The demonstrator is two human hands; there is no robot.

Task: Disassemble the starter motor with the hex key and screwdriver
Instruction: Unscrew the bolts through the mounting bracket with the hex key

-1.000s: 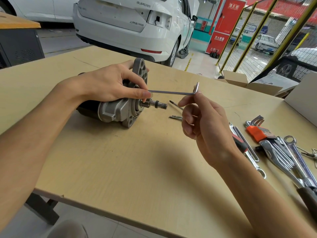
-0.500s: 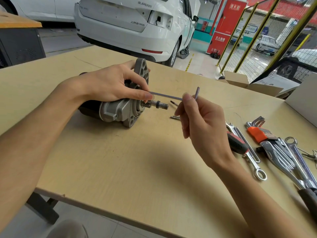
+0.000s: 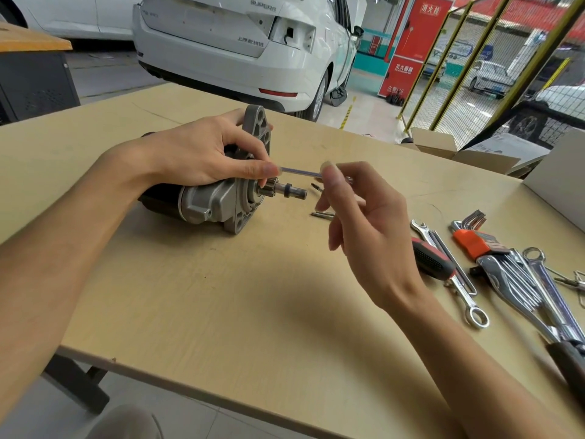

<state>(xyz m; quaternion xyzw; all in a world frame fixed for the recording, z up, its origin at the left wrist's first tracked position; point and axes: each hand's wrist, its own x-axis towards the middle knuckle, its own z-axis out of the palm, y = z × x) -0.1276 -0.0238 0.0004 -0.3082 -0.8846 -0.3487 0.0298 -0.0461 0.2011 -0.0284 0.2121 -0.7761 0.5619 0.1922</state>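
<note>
Two hands are working over the table [image 3: 221, 312]: the left hand [image 3: 202, 160] is gripping one starter motor [image 3: 218, 201] lying on its side, fingers curled over its flange, while the right hand [image 3: 361, 217] is pinching one hex key [image 3: 299, 172] between thumb and forefinger, its shaft reaching toward the flange. One red-and-black screwdriver [image 3: 432, 259] is lying beside the right wrist. Two loose bolts [image 3: 321, 214] are resting near the motor's shaft.

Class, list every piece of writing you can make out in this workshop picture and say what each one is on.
"SUPERB": raised letters on the white car's tailgate.
"消火栓": white characters at the top of the red cabinet.
"灭火器箱": white characters lower on the red cabinet.
Chinese badge on the tailgate: too small to read.
Starter motor, hex key and table tools: no legible markings.
</note>
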